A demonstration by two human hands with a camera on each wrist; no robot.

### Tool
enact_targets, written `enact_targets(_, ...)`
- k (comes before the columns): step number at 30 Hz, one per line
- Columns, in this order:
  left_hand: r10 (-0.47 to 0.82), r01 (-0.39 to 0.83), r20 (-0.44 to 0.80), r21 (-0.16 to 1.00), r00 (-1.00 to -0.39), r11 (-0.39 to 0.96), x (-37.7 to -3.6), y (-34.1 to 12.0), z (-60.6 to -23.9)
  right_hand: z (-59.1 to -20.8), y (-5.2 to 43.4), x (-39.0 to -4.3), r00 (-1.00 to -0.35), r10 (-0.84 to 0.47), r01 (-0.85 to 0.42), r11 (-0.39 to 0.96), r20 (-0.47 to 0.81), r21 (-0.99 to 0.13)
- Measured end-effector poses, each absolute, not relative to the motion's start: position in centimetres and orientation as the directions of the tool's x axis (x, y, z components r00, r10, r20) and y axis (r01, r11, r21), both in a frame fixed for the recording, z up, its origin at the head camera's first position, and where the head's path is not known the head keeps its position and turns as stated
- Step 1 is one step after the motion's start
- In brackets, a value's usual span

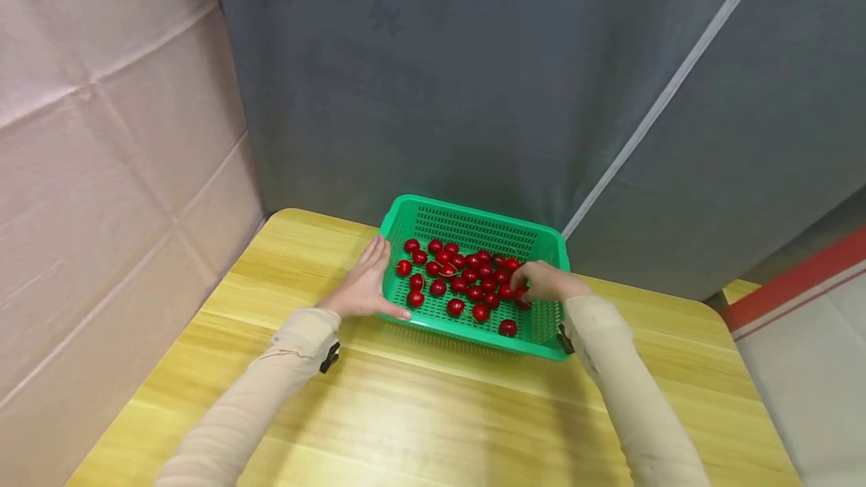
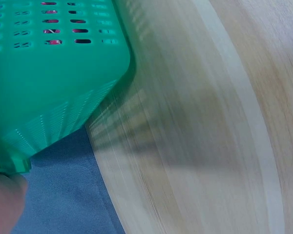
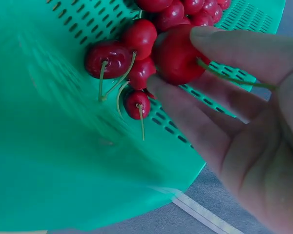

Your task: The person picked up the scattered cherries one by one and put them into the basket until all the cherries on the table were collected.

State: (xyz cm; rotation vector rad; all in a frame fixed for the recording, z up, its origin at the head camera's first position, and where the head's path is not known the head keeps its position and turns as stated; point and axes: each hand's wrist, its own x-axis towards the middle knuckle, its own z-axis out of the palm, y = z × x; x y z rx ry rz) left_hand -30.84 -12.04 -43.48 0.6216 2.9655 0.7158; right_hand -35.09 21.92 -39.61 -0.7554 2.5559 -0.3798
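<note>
A green perforated basket (image 1: 544, 235) stands at the far side of a yellow wooden table (image 1: 433, 412), with several red cherries (image 1: 467, 280) spread over its floor. My left hand (image 1: 365, 284) lies flat with straight fingers against the basket's left wall (image 2: 53, 87). My right hand (image 1: 541, 282) reaches into the basket's right side. In the right wrist view its thumb and fingers (image 3: 244, 53) pinch one red cherry (image 3: 177, 54) by the fruit, its green stem trailing across the palm. More cherries (image 3: 118, 57) with stems lie just beside it on the basket floor (image 3: 63, 146).
A grey curtain (image 1: 473, 74) hangs close behind the table, and a pink padded wall (image 1: 101, 156) stands on the left. A red and white surface (image 1: 798, 299) lies at the right. Bare tabletop (image 2: 210, 122) stretches in front of the basket.
</note>
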Motion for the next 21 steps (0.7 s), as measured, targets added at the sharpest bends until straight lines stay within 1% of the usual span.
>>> enact_targets(10,0.398,0.381,0.058,0.440,-0.916,0.813,-31.0,-11.9,-43.6,-40.0,21.9,-34.8,-0.761,-0.521,-0.369,0.837,-0.385,-0.404)
enact_targets(13,0.393,0.374,0.052,0.442,-0.918,0.815,-30.9,-12.0,-43.6,-39.9,22.0,-34.7,-0.761,-0.530,-0.368,0.828,-0.376,-0.423)
enact_targets(18,0.389,0.362,0.037,0.455,-0.920,0.813,-30.9,-12.4,-43.8,-39.1,22.2,-33.5,-0.764,-0.575,-0.430,0.792,-0.293,-0.433)
enact_targets(21,0.390,0.367,0.057,0.483,-0.919,0.795,-31.0,-12.8,-43.9,-38.6,22.3,-31.6,-0.790,-0.589,-0.481,0.768,-0.170,-0.423)
